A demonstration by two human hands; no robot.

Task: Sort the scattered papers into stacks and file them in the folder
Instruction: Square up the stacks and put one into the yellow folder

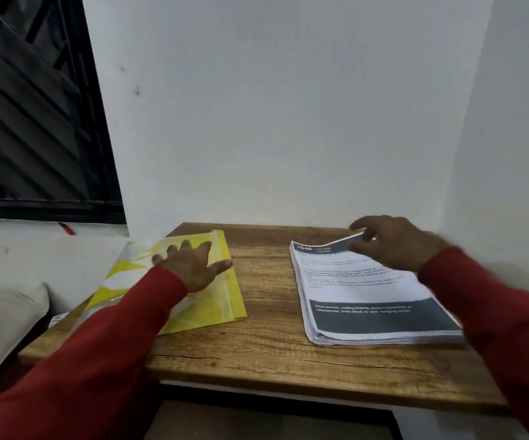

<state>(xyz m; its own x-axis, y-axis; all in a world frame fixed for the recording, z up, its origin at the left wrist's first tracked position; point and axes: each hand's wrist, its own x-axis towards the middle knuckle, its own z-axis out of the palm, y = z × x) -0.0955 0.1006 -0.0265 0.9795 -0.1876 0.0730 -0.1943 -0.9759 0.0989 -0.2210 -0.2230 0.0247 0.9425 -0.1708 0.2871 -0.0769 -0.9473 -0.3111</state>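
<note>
- The left hand [193,265] lies flat with straight fingers on the yellow folder [225,300], which is directly under its palm.
- The right hand [393,242] pinches the far corner of the top sheet [352,274] and lifts it a little from the paper stack [384,336].
- The stack lies under and in front of the right hand, its long side running away from the person.
- The folder is well apart to the left of this hand, across bare table [266,281], so I judge the sheet must travel leftward.
</note>
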